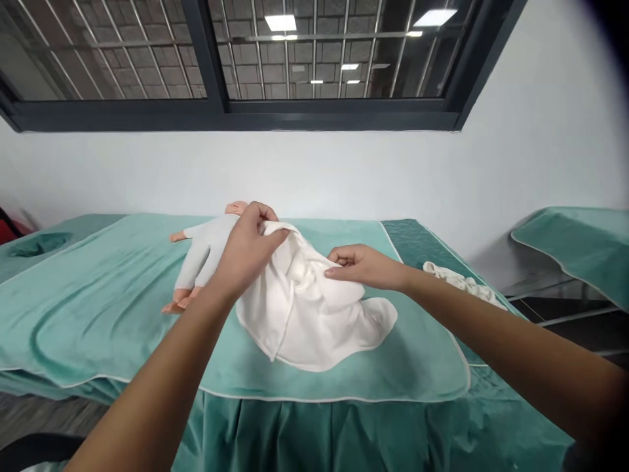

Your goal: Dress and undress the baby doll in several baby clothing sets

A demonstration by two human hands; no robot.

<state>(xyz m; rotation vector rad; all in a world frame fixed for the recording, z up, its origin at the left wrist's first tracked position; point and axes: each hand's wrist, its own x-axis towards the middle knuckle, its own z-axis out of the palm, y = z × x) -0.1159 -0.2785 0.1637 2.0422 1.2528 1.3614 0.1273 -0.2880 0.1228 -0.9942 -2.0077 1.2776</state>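
The left hand [268,231] had the top edge of the white cloth [312,328] pinched tight between its thumb and fingers. The right hand [339,263] had its thumb and fingers closed on the cloth too, a bit lower down and on the right side. The white cloth was between the two arms, over the light green blanket [122,282], near the blanket's front edge. Its top was held up, and the rest hung down in soft folds. One round part poked out to the right, like a little sleeve or leg, but I could not tell which. I could not tell how much of the bottom touched the blanket. A doll [209,249] in pale grey clothes lay on the blanket, to the left of the white cloth and farther back. Its bare feet pointed to the front, and the left hand and arm hid some of it. The blanket lay on top of a dark green cover [373,429] that hung down in front in wavy folds. On the right, a bunched white cloth [462,283] lay on the dark green part, well apart from the doll and partly behind the right arm. Behind it all was a white wall [324,170] with a big window [334,115] that had a dark frame. Bars [314,49] and grey bricks showed through the glass.
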